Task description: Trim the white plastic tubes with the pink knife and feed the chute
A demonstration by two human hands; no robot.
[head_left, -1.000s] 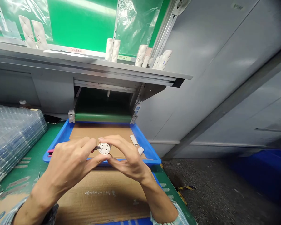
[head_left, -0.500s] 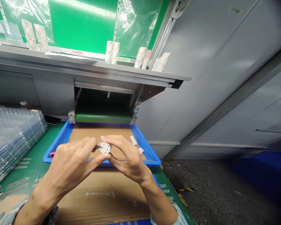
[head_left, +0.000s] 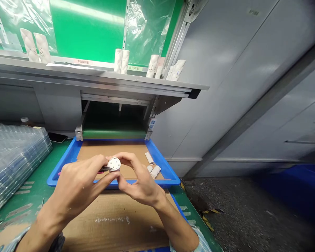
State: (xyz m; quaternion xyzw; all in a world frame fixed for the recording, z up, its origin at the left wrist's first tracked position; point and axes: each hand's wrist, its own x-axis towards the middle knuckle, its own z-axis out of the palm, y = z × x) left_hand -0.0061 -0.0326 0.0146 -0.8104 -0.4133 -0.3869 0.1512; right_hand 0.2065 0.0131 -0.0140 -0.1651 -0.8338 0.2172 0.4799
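Two bare hands, a left hand (head_left: 76, 190) and a right hand (head_left: 143, 185), hold one white round plastic disc (head_left: 113, 164) and one slim pink-handled metal tool (head_left: 104, 169). Three short white plastic tubes (head_left: 149, 158) lie in one blue plastic tray (head_left: 71, 157) at lower centre. At least eight white patterned cylinders (head_left: 125, 61) stand on one grey metal shelf (head_left: 94, 75) along the top of the frame.

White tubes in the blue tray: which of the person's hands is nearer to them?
The right hand is nearer, just below and left of the white tubes. The left hand is farther, on the right hand's far side.
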